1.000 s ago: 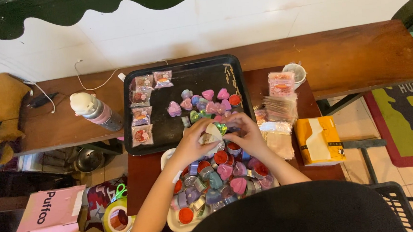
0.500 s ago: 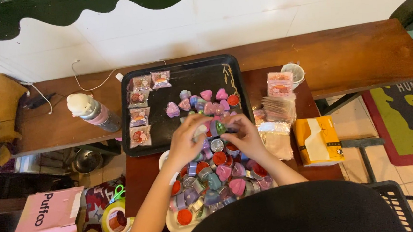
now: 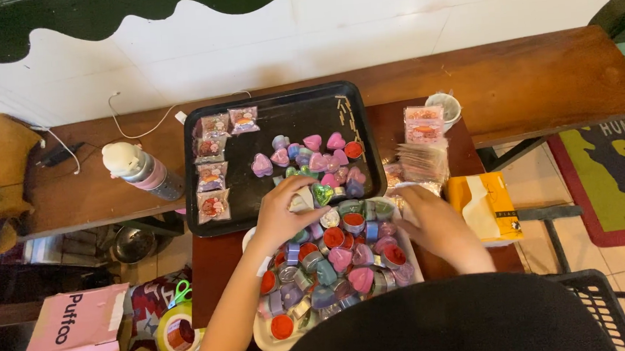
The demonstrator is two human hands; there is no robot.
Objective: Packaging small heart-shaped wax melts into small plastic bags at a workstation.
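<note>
1. Pinching a small clear packet [image 3: 301, 200] between thumb and fingertips, the left hand [image 3: 282, 214] has its grip closed on it at the near edge of the black tray [image 3: 279, 119].
2. The right hand [image 3: 433, 222] rests palm down just right of the tray's near corner, fingers loosely spread; I cannot tell whether its grip holds anything.
3. A green heart candle [image 3: 322, 194] lies beside the packet, on the tray's near rim.
4. More heart candles [image 3: 313, 153] sit mid-tray; bagged ones [image 3: 211, 177] line its left side.
5. A plate of tin candles [image 3: 334, 269] lies on the table [image 3: 526, 80] below the tray, between the hands.
6. A bottle [image 3: 140, 169] lies left of the tray.
</note>
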